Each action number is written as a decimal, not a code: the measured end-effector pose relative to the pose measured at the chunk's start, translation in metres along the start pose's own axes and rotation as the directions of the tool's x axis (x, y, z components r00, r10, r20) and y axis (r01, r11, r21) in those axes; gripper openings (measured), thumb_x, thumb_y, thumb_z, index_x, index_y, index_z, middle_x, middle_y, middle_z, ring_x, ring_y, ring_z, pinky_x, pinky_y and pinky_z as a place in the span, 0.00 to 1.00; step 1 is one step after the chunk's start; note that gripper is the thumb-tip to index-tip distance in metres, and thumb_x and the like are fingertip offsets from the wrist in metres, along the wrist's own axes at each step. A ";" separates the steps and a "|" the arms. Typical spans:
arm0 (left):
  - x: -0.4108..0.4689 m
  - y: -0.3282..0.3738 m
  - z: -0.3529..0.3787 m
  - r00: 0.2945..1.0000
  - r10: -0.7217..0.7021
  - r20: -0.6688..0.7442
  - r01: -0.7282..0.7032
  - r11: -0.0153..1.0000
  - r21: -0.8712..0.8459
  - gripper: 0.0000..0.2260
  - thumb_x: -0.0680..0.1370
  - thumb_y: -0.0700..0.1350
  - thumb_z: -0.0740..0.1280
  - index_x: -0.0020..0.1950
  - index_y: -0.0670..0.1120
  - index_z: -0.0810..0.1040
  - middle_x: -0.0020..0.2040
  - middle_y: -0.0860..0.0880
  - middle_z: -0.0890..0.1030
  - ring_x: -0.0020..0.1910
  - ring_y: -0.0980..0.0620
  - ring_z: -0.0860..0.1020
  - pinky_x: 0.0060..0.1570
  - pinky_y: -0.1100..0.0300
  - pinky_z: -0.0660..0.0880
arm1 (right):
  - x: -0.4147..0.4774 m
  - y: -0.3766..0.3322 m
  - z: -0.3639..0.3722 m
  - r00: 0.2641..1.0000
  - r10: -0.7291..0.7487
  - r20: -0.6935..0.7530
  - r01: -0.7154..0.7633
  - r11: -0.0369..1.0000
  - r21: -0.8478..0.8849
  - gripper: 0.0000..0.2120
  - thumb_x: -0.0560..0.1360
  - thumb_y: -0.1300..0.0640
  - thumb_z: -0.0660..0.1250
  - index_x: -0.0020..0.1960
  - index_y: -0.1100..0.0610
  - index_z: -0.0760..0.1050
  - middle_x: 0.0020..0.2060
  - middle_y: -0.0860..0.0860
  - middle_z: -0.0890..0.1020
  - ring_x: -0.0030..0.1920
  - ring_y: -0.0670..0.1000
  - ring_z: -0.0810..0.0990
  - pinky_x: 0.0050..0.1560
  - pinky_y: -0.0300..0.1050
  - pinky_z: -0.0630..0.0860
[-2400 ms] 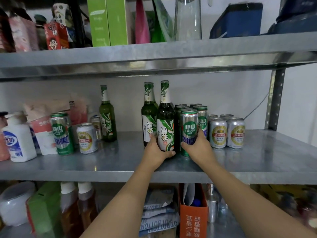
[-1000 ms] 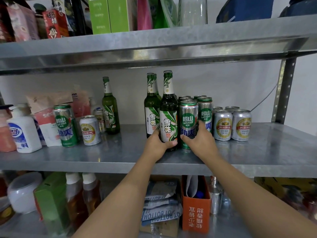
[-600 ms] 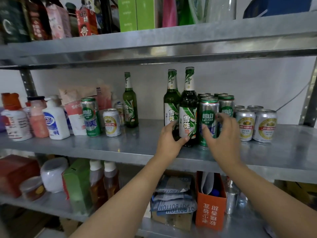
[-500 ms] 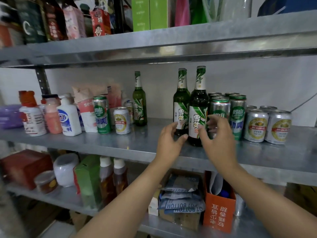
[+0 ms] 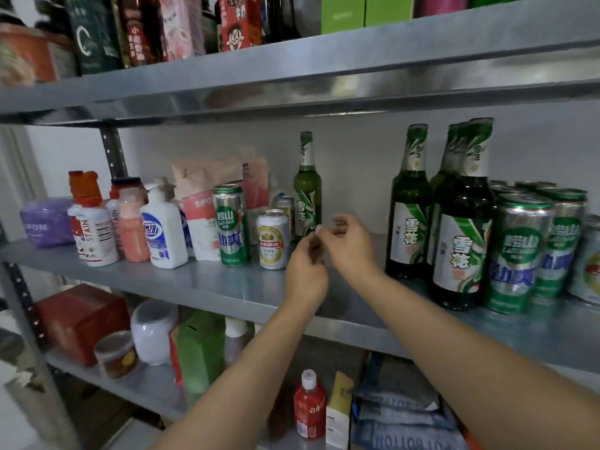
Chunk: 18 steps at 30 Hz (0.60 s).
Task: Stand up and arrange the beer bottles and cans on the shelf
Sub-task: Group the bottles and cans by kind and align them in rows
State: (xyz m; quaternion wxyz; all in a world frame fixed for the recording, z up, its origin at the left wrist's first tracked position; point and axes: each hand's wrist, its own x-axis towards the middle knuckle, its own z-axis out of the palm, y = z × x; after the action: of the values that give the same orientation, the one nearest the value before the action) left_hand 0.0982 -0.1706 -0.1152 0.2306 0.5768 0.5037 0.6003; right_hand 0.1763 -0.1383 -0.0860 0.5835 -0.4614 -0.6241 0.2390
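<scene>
Shelf, metal, mid level: left hand & right hand hover near its front edge, almost touching, fingers loosely curled, holding nothing. 1 green bottle upright just behind them. Loose cans at their left; 3 bottles w/ packed cans toward right edge.

Green beer bottles and cans upright on shelf

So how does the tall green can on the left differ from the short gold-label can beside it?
The tall green can stands clearly higher than the short gold-label can. The tall green can has green and blue print; the short gold-label can is white with a gold emblem. Both stand upright, side by side.
</scene>
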 end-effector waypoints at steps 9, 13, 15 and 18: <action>0.026 -0.034 -0.002 0.963 -0.173 0.205 0.200 0.973 -0.119 0.25 0.78 0.29 0.59 0.74 0.44 0.67 0.69 0.49 0.75 0.68 0.54 0.73 0.63 0.65 0.70 | 0.118 0.027 0.070 0.995 0.098 0.011 -0.095 0.981 -0.167 0.28 0.69 0.51 0.74 0.63 0.59 0.67 0.56 0.57 0.77 0.53 0.58 0.79 0.47 0.47 0.78; 0.021 -0.039 -0.006 0.962 -0.157 0.223 0.199 0.962 -0.184 0.26 0.79 0.30 0.60 0.75 0.48 0.66 0.68 0.52 0.76 0.67 0.58 0.73 0.67 0.61 0.70 | 0.138 0.041 0.093 0.990 0.137 0.043 -0.131 0.983 -0.131 0.31 0.68 0.48 0.75 0.63 0.55 0.63 0.54 0.53 0.76 0.49 0.54 0.78 0.44 0.45 0.74; 0.022 -0.040 -0.006 0.964 -0.156 0.214 0.197 0.963 -0.182 0.27 0.78 0.31 0.60 0.75 0.49 0.65 0.68 0.52 0.76 0.67 0.57 0.73 0.69 0.56 0.69 | 0.140 0.046 0.097 0.991 0.135 0.021 -0.130 0.980 -0.152 0.31 0.67 0.47 0.75 0.61 0.54 0.61 0.49 0.50 0.75 0.48 0.54 0.78 0.43 0.45 0.72; 0.023 -0.039 -0.001 0.966 -0.171 0.192 0.208 0.959 -0.191 0.28 0.78 0.31 0.61 0.76 0.48 0.64 0.69 0.51 0.75 0.68 0.56 0.73 0.70 0.53 0.69 | 0.136 0.044 0.092 0.993 0.120 -0.011 -0.120 0.970 -0.214 0.29 0.67 0.45 0.75 0.56 0.51 0.60 0.46 0.49 0.73 0.47 0.54 0.78 0.42 0.45 0.71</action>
State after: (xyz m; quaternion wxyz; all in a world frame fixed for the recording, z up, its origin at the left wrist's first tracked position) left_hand 0.0799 -0.1362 -0.1389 0.3899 0.5483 0.4689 0.5723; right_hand 0.1168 0.0205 -0.0730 0.5142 -0.5580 -0.6179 0.2058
